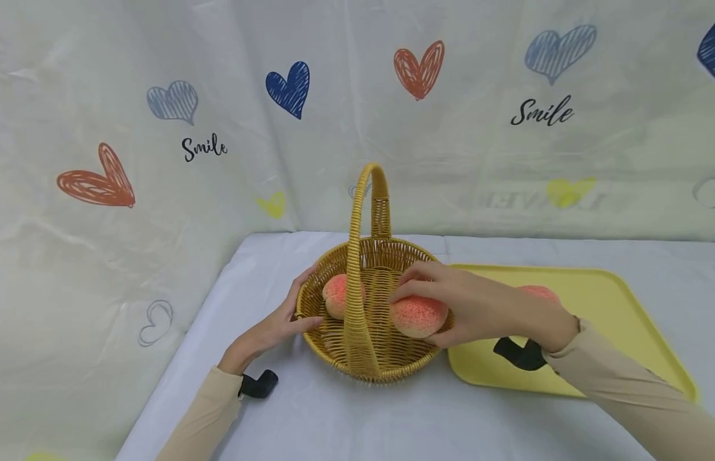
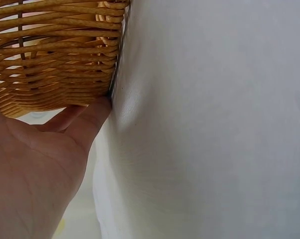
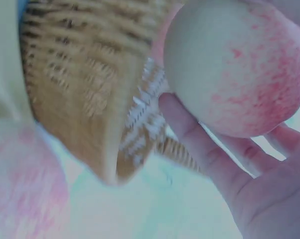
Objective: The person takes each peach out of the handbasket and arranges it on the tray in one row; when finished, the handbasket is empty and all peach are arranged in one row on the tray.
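Note:
My right hand (image 1: 472, 298) grips a pink and cream peach (image 1: 419, 316) over the right side of a round wicker basket (image 1: 386, 369). In the right wrist view, the fingers (image 3: 210, 154) curl round this peach (image 3: 239, 69). At the basket's left side, my left hand (image 1: 276, 326) holds the rim, the thumb over the edge. From the left wrist view, its fingers (image 2: 87, 122) are against the outer wicker wall (image 2: 55, 64), low near the cloth. Another peach (image 1: 336, 296) lies inside the basket on the left, partly behind the tall arched handle (image 1: 354, 269).
A yellow tray (image 1: 599, 288) lies right of the basket. One more peach (image 1: 539, 292) is on it, mostly hidden by my right wrist. White cloth (image 1: 334, 422) covers the table, and a curtain with printed hearts (image 1: 288, 89) hangs behind.

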`<action>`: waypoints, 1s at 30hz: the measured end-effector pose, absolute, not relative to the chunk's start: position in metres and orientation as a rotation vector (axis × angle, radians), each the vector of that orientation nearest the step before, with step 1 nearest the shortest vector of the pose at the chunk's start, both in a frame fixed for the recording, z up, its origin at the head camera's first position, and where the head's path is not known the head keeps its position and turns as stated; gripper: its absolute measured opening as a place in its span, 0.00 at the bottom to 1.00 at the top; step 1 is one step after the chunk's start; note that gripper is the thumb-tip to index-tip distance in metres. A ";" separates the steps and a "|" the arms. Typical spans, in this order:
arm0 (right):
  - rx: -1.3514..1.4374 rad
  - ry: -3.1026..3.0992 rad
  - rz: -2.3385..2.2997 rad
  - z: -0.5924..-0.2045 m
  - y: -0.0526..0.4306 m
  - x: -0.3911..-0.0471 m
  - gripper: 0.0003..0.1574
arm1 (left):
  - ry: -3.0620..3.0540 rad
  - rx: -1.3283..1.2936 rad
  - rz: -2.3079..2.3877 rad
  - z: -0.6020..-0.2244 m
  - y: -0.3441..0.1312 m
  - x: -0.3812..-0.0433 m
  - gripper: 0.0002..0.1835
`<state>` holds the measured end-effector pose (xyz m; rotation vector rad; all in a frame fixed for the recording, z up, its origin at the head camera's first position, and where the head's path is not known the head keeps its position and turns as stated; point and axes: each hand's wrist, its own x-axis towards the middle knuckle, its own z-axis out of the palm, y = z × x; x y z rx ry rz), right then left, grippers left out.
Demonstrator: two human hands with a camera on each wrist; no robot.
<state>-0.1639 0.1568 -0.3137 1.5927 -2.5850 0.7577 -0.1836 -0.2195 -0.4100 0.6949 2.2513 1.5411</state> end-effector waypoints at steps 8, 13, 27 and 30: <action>1.287 -2.524 1.010 -0.302 0.219 -0.152 0.49 | 2.266 0.677 1.527 -0.409 -0.221 -0.181 0.52; 1.074 -2.568 1.044 -0.300 0.262 -0.139 0.51 | 2.271 0.686 1.524 -0.412 -0.222 -0.183 0.51; 0.535 -2.626 1.054 -0.352 0.383 -0.124 0.46 | 2.267 0.704 1.534 -0.409 -0.218 -0.183 0.52; 0.515 -2.664 1.025 -0.363 0.396 -0.127 0.44 | 2.273 0.698 1.537 -0.410 -0.218 -0.182 0.52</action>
